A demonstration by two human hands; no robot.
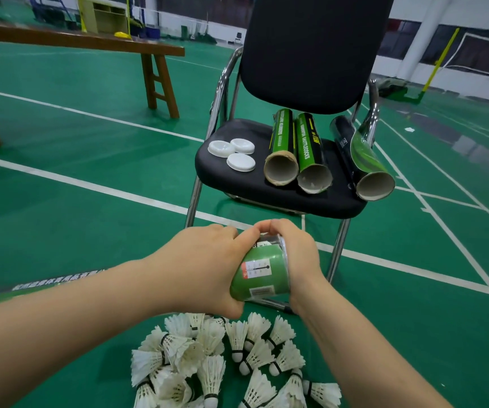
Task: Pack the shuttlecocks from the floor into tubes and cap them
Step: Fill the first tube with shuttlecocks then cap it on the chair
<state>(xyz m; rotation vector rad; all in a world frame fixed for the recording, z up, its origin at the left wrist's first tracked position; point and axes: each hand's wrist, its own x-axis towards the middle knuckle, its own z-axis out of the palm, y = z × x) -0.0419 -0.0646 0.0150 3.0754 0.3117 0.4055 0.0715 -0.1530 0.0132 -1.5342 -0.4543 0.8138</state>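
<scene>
The green tube [259, 273] is held tilted in mid-frame by both hands. The left hand [205, 266] wraps round it at 9 o'clock, and the right hand [299, 254] curls over its upper end at 2 o'clock. At 6 o'clock, shuttlecocks [225, 360] lie heaped on the floor [90, 231]. At 12 o'clock, a chair [231, 184] bears three open tubes [310, 154] and three white caps [240, 162].
</scene>
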